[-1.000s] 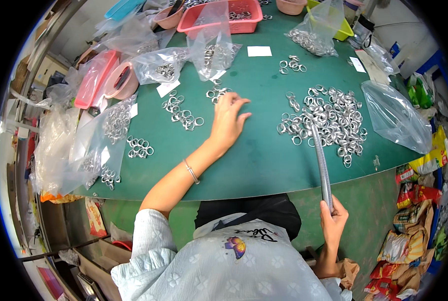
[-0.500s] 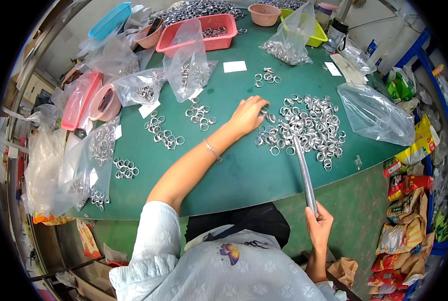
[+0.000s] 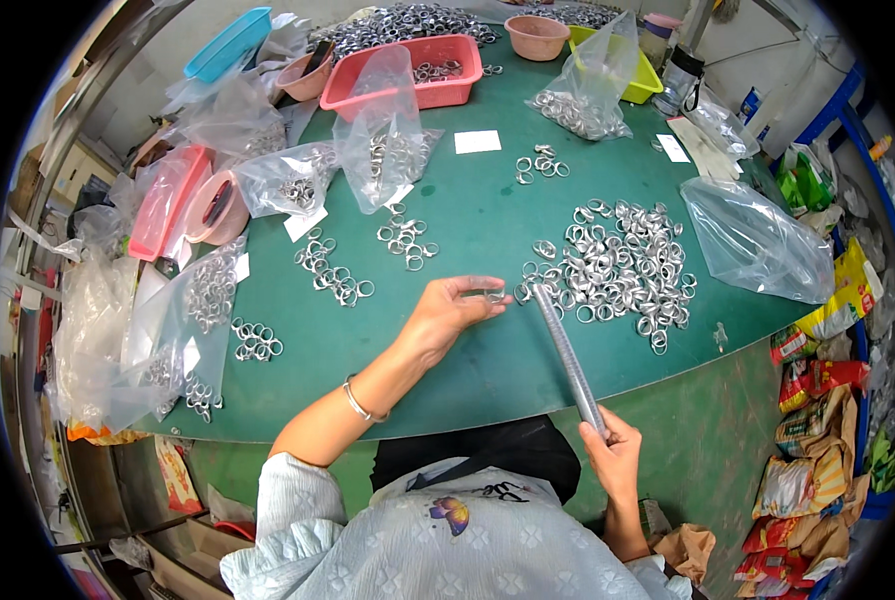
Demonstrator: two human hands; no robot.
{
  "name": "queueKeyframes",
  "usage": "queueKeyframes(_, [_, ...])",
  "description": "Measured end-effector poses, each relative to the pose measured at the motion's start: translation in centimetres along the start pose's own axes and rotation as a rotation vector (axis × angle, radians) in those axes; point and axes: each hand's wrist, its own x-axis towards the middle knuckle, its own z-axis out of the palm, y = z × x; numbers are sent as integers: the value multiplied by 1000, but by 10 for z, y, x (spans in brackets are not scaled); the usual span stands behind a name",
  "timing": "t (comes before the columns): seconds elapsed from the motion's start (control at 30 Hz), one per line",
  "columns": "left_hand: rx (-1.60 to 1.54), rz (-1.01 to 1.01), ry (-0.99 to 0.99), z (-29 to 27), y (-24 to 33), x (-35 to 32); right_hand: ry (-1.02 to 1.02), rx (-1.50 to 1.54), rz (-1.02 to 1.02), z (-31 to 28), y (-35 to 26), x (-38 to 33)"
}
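My left hand [image 3: 441, 316] is pinched on a silver ring [image 3: 493, 295], held just above the green table left of the big ring pile. The grip of my right hand [image 3: 615, 452] is closed round the thick end of a grey tapered ring mandrel [image 3: 567, 355]. Its thin tip points up and away, ending at the near left edge of the pile of silver rings [image 3: 632, 262], close to the held ring. One loose ring [image 3: 544, 249] lies apart at the pile's left side.
Small ring groups [image 3: 332, 270] lie to the left and a few rings [image 3: 542, 164] farther back. Clear plastic bags [image 3: 757, 245] flank the table [image 3: 447, 390]. A red basket [image 3: 457, 90], a pink bowl [image 3: 537, 38] and a white card [image 3: 477, 141] are at the back.
My left hand has drawn back toward me from the pile's left edge with a ring in its fingers. The mandrel's tip has swung left, and my right hand has shifted slightly left.
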Motion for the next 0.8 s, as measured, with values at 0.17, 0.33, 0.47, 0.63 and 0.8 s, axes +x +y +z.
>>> queueKeyframes(0.17, [-152, 75, 75, 4, 0, -15, -50, -61, -11, 6, -7, -3])
queueKeyframes(0.33, [-147, 261, 163, 8, -4, -27, -90, -94, -34, 8, -9, -7])
queueKeyframes(0.47, [-63, 284, 144, 14, 3, -40, -98, -155, -107, 8, -13, -9])
queueKeyframes(0.63, [147, 429, 140, 21, 6, -50, -93, -227, -115, 5, -16, -10])
queueKeyframes(0.8, [315, 497, 101, 28, 0, -55, -95, -312, -184, 3, -24, -10])
